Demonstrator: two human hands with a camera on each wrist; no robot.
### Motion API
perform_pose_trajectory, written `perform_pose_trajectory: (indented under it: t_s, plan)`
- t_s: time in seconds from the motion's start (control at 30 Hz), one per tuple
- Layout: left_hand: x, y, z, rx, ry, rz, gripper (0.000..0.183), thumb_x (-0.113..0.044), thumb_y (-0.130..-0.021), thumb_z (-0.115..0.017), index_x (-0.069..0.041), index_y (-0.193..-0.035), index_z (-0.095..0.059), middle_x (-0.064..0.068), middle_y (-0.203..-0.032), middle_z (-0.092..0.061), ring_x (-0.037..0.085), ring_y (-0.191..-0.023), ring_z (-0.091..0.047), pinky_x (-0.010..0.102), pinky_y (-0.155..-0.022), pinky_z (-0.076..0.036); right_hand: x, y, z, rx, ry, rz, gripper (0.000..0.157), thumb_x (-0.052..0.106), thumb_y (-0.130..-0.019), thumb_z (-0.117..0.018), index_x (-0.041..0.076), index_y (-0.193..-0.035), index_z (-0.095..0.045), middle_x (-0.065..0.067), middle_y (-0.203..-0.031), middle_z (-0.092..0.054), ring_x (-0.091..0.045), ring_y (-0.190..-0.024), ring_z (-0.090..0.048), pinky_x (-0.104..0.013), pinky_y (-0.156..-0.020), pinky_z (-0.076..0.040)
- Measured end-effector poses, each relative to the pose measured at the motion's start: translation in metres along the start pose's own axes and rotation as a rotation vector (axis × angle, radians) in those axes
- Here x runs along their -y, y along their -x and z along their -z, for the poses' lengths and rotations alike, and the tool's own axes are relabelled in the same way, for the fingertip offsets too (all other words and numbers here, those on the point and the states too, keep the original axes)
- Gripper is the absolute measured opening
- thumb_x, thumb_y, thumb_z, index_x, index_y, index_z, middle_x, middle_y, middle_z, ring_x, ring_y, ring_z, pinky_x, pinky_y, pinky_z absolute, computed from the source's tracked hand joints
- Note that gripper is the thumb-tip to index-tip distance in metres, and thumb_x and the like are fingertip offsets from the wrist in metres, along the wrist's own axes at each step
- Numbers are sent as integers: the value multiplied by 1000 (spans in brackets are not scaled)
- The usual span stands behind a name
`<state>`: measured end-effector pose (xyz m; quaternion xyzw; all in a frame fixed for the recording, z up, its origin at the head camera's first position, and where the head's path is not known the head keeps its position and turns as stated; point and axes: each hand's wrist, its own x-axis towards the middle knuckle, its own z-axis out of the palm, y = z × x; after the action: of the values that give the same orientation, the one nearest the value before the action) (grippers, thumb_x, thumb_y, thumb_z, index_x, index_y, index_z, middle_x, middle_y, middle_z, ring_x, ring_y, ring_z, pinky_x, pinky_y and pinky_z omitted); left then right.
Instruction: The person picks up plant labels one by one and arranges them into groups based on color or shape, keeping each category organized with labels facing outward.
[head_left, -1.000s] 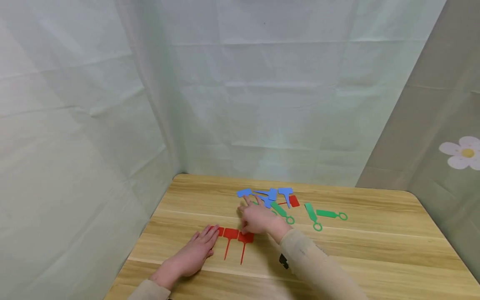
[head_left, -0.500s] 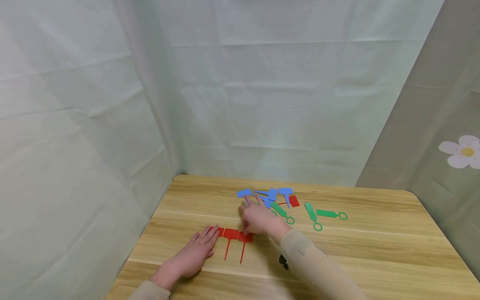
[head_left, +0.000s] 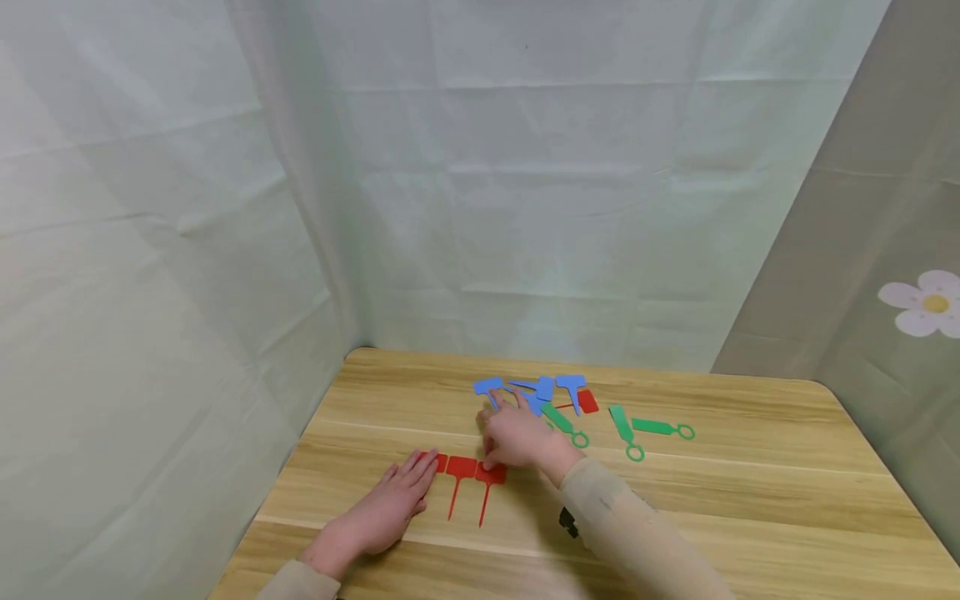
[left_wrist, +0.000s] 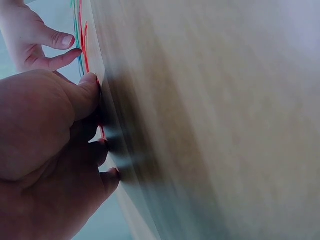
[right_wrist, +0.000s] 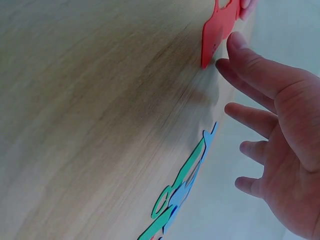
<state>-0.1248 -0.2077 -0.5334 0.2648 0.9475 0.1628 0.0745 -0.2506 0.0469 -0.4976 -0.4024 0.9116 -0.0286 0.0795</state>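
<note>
Three red T-shaped plant labels lie side by side on the wooden table, stems toward me. My left hand (head_left: 390, 500) rests flat with straight fingers over the leftmost red label (head_left: 441, 463), hiding much of it. The middle red label (head_left: 461, 468) lies untouched between both hands. At the right red label (head_left: 492, 477), my right hand (head_left: 519, 435) has its thumb and index finger right at the far edge. Its other fingers spread loosely toward the blue plant labels (head_left: 572, 382). In the right wrist view, the thumb and fingers stand apart beside the red label (right_wrist: 212, 37).
Beyond my right hand, several blue labels overlap with a green ring-ended tag (head_left: 557, 417) and another red label (head_left: 588, 402). Two more green tags (head_left: 622, 423) lie farther right. A small black object (head_left: 567, 522) shows beside my right sleeve. Pale curtains (head_left: 540, 208) enclose the table.
The right red label has shifted very slightly left, toward the middle one, with my right thumb and index finger at it. My left hand stays where it was.
</note>
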Motion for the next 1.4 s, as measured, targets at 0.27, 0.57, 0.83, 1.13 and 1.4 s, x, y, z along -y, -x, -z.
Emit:
perform_pose_trajectory:
  t_s: [0.27,0.57,0.83,1.13,1.4]
  plan:
    - [-1,-2,2,16,4,16,57,-7,-110,-54,11,-161,-36,25,-172,-27,50,-157,-25,73,-119,-28,-2,2,1,-17,-20,5,18,47,-90,-86,32,-81,-82,-6,-156,-59,-45,-160,-24,-72,-125,-18]
    - [-3,-1,4,22,14,12,57,-6,-110,-54,12,-161,-35,26,-172,-27,50,-157,-24,73,-119,-29,-2,2,2,-21,-30,6,17,48,-91,-85,33,-83,-82,-7,-155,-60,-44,-159,-25,-73,-124,-19]
    - [-2,0,3,19,21,8,56,-6,-110,-54,11,-161,-36,26,-172,-27,50,-157,-24,74,-118,-28,-3,3,3,-13,-23,7,19,50,-92,-82,33,-84,-82,-6,-154,-60,-45,-159,-26,-73,-123,-22]
    - [0,-1,0,26,9,22,57,-7,-111,-53,10,-162,-34,25,-173,-25,49,-158,-23,73,-119,-28,-4,3,3,-1,-38,6,17,50,-94,-81,33,-89,-84,-5,-154,-60,-45,-159,-26,-73,-123,-21]
    - [1,0,-1,30,19,29,56,-8,-112,-52,10,-162,-34,25,-174,-24,49,-158,-22,72,-120,-27,-6,4,2,-21,-27,12,18,50,-93,-81,33,-91,-84,-4,-153,-61,-45,-158,-29,-75,-121,-24]
